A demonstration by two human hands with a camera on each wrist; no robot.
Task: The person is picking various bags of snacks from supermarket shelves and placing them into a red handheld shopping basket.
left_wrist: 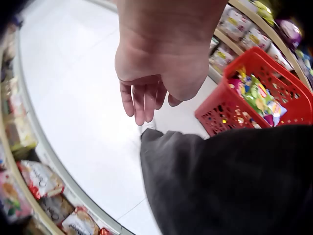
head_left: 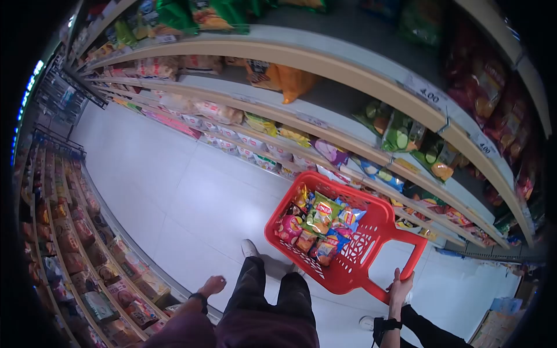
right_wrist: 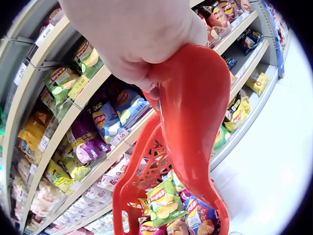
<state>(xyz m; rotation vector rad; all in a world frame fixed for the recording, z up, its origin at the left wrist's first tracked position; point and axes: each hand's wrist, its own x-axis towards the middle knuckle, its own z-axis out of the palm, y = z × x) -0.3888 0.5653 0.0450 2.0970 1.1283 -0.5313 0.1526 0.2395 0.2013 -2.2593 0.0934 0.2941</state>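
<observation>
A red plastic shopping basket [head_left: 371,232] with a long pull handle [head_left: 415,243] stands tilted beside the person's legs. Several bags of chips fill its bottom, a green bag [head_left: 322,213] on top among blue, pink and yellow ones. My right hand [head_left: 400,286] grips the end of the handle; in the right wrist view its fingers curl round the red plastic, partly hidden by it. My left hand [head_left: 213,285] hangs beside the left leg and holds nothing. Its fingers [left_wrist: 139,103] are loosely bent over the floor in the left wrist view.
Tall shelves of snack bags [head_left: 400,130] curve along the right side, close to the basket. Lower shelves with packaged food [head_left: 110,290] line the left. White tiled floor [head_left: 191,191] runs between them. Another person's dark-clothed leg [head_left: 429,325] shows behind my right hand.
</observation>
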